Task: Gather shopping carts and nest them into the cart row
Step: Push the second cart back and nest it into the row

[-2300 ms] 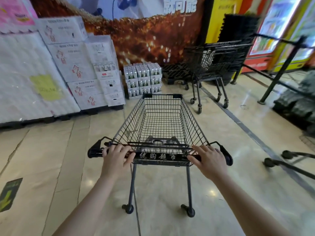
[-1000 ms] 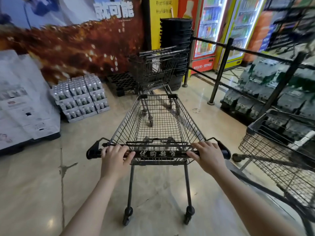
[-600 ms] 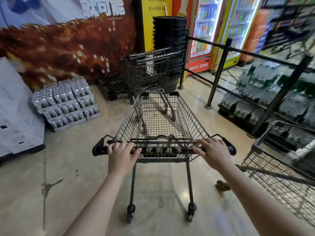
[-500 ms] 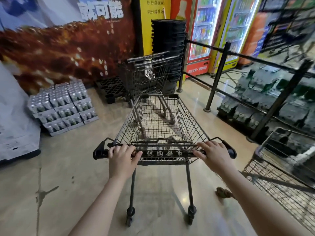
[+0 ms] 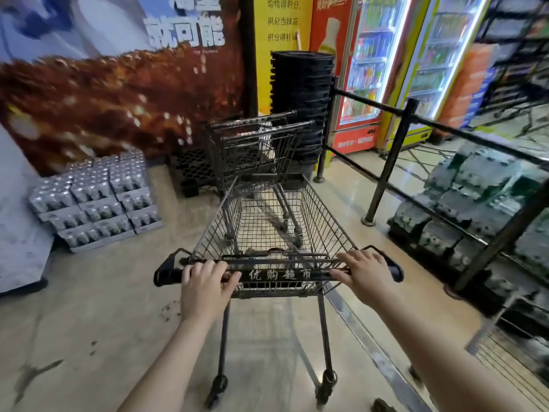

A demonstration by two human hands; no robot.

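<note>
A black wire shopping cart [image 5: 323,221] stands right in front of me, its basket empty. My left hand [image 5: 205,288] grips the left part of its handle bar [image 5: 279,275], and my right hand [image 5: 364,272] grips the right part. The cart's nose sits just behind the cart row [image 5: 255,150], a pair of nested dark carts standing by the back wall. The front of my cart overlaps the rear of that row in the view; whether they touch I cannot tell.
A tall stack of black baskets [image 5: 300,93] rises behind the row. Cases of cans [image 5: 95,197] sit on the floor at left. A black rail barrier [image 5: 392,156] with shrink-wrapped bottle packs [image 5: 469,203] behind it runs along the right. Drink coolers [image 5: 371,63] line the back.
I have pushed the cart forward and turned to the right; the cart row now lies straight ahead and much closer. Both hands have stayed on the handle.
</note>
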